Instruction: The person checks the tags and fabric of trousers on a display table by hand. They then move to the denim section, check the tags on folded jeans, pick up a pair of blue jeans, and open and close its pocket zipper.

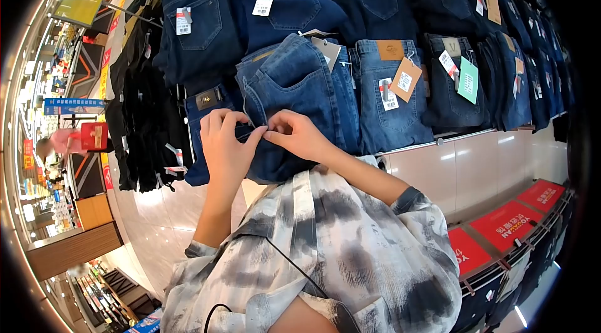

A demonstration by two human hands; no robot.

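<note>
A pair of blue jeans (pixel 297 86) lies on the display in front of me, its front pocket and fly side facing up. My left hand (pixel 226 145) has its fingers curled at the jeans' fly edge, with the thumb reaching toward the other hand. Thumb and forefinger of my right hand (pixel 294 136) pinch the denim at the same spot, and the two thumbs nearly meet. Whatever small part sits between the fingertips is hidden. Beside my left hand is another folded pair with a dark leather waist patch (pixel 208 99).
Folded jeans with price tags (pixel 389 95) fill the rack on the right and behind. Dark trousers (pixel 141 114) hang at the left. Red signs (pixel 504 225) top a lower rack at right. A person in pink (pixel 62 143) is in the aisle far left.
</note>
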